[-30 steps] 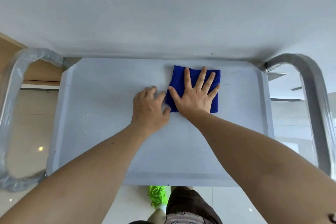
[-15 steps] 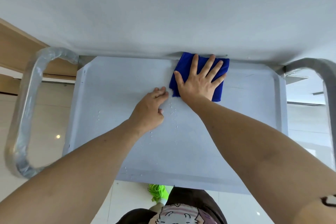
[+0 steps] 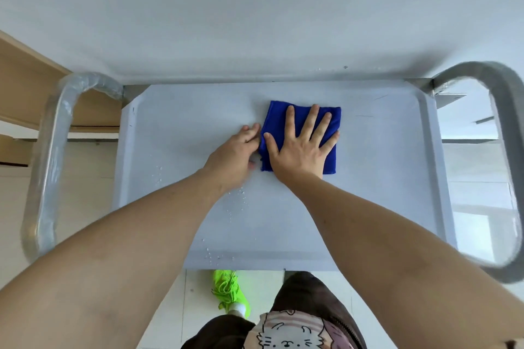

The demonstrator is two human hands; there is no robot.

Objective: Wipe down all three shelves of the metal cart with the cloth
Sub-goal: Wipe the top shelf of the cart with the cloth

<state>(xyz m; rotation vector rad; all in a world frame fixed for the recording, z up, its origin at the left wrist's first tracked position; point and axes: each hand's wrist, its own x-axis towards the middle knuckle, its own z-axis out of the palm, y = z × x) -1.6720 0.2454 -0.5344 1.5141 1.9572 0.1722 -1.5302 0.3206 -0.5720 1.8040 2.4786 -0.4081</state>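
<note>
Head camera is looking down: my right hand (image 3: 300, 147) is lying flat, fingers spread, pressing the blue cloth (image 3: 302, 136) on the cart shelf (image 3: 368, 178). My left hand (image 3: 236, 154) is resting beside it, fingers bent, touching the cloth's edge.

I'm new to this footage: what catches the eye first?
The blue cloth stands out, flat on the pale shelf under the spread right hand. The left hand rests beside it, touching its left edge. Below the shelf's near edge, a neon green shoe shows.
</note>
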